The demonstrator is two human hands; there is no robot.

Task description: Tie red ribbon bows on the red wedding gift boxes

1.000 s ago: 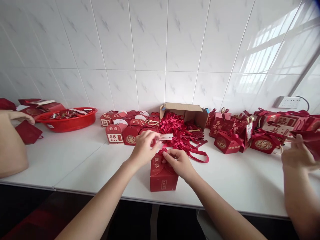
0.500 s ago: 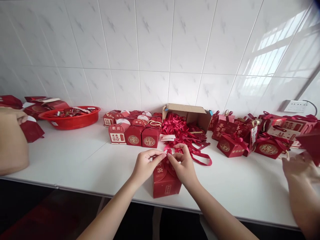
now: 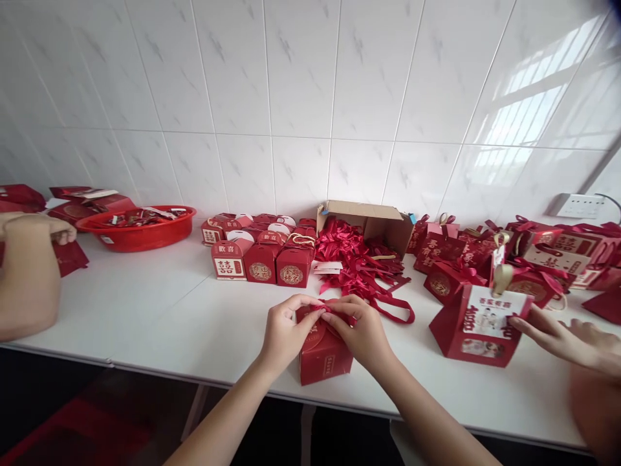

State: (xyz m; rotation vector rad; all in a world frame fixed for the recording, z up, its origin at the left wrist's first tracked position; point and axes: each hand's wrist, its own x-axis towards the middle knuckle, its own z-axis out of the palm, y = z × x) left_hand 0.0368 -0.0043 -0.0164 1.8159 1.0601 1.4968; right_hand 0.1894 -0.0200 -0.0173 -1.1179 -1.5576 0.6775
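Observation:
A red gift box [image 3: 323, 362] with light printed characters stands near the front edge of the table, below both my hands. On its top, my left hand [image 3: 291, 330] pinches a red ribbon [image 3: 320, 309] between thumb and index finger. My right hand [image 3: 356, 327] pinches the same ribbon from the other side, its fingertips meeting those of the left. The ribbon's knot or loop is mostly hidden by my fingers. Behind the box lies a loose heap of red ribbons [image 3: 339, 249], one long loop trailing to the right.
Several red boxes [image 3: 262, 262] stand behind left, beside an open cardboard carton [image 3: 363, 210]. A red basin [image 3: 140, 236] of small packets sits farther left. At right, another person's hand [image 3: 548, 333] touches a red box [image 3: 478, 330] before many ribboned boxes. Another person's arm [image 3: 29, 278] is at far left.
My hands have lowered and drawn closer together on the ribbon, right fingers folding in. At right, the other person has brought a red box with a white printed front onto the table.

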